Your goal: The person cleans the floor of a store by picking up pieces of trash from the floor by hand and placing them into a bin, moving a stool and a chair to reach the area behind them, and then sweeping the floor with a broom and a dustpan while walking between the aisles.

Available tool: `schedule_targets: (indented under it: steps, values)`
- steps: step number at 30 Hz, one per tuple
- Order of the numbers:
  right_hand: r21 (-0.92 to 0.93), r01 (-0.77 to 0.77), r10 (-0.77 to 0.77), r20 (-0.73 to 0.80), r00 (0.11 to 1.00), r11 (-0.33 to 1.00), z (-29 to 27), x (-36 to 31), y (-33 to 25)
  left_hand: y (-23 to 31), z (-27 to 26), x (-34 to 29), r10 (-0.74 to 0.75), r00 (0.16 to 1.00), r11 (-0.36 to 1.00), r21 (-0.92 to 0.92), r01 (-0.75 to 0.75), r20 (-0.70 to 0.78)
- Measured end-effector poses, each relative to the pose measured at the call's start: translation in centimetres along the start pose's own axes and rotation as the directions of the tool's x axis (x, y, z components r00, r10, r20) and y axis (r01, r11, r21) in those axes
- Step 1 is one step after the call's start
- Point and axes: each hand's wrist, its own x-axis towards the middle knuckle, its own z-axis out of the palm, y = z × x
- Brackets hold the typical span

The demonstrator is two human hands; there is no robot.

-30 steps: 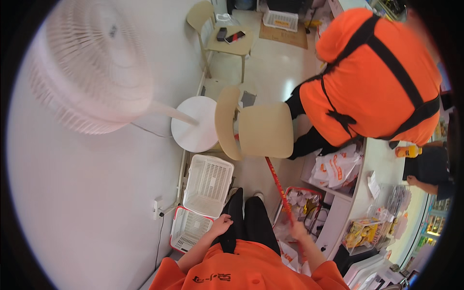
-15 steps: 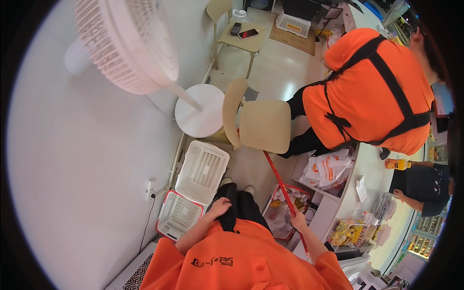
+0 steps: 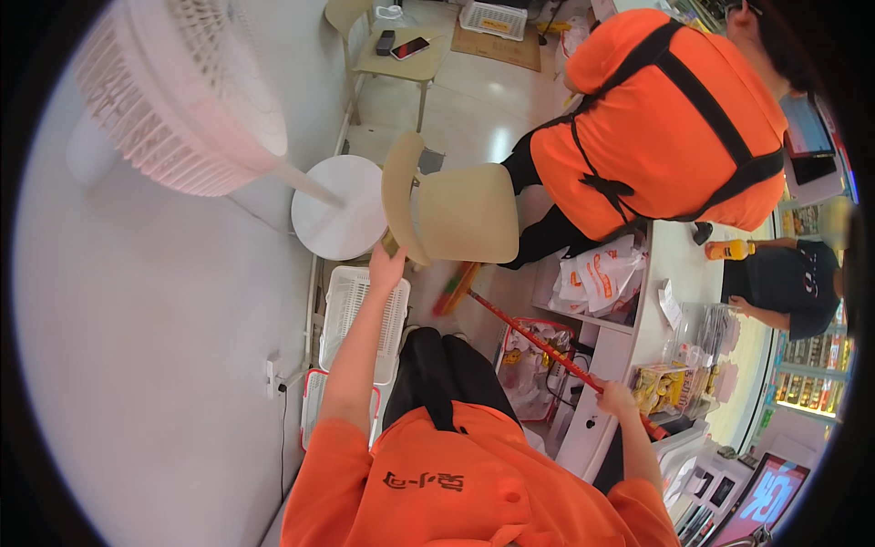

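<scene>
Both hands are busy. Stretched forward, the left hand (image 3: 386, 264) grips the lower edge of the backrest of a beige chair (image 3: 456, 211), fingers curled around it. That chair stands just ahead of the person's knees, its backrest toward the person and its seat facing away, touching or nearly touching the round white base of a pedestal fan (image 3: 339, 208). The right hand (image 3: 618, 399) is clenched around the red handle of a broom (image 3: 538, 342), low at the person's right side near a white counter (image 3: 629, 365). From that hand the handle runs diagonally up and left, and the brush head, blurred orange and green, lies on the floor just beneath the chair seat.

Left of the person's legs, 2 white slatted plastic baskets (image 3: 360, 319) sit on the floor along the wall, the nearer 1 with a red rim. Above them the fan's large white grille (image 3: 182, 91) tilts toward the wall. Beyond the chair a second person in an orange top (image 3: 665, 128) with black apron straps bends over the counter, where white printed plastic bags (image 3: 597, 278) are bunched on a shelf. Farther off, another beige chair (image 3: 401, 55) carries 2 phones. A third person in a dark shirt (image 3: 784, 283) stands at the far right with an orange bottle (image 3: 729, 249) on the counter beside them.
</scene>
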Motion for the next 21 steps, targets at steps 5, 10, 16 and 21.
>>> schedule_targets:
  steps: [5,10,16,21]
  values:
    - [-0.211,-0.007,-0.007,-0.067,0.998,0.978,-2.4,-6.6,-2.8,-1.3,3.1,6.6,-0.016,0.996,0.987,0.160,0.030,-0.090]
    - [-0.108,-0.143,0.128,-0.132,0.983,0.984,-2.5,-13.9,-3.3,-1.3,4.4,3.2,0.065,0.981,0.985,0.168,-0.035,-0.182]
    - [0.001,-0.244,0.242,-0.148,0.959,0.970,-7.0,-20.2,-2.5,-4.2,8.2,-4.7,-0.101,0.993,0.991,-0.091,0.095,-0.064]
    - [-0.133,-0.167,0.134,-0.226,0.965,0.977,-9.3,-23.4,0.2,-5.5,10.1,-11.4,-0.340,0.940,0.808,-0.500,0.311,0.035]
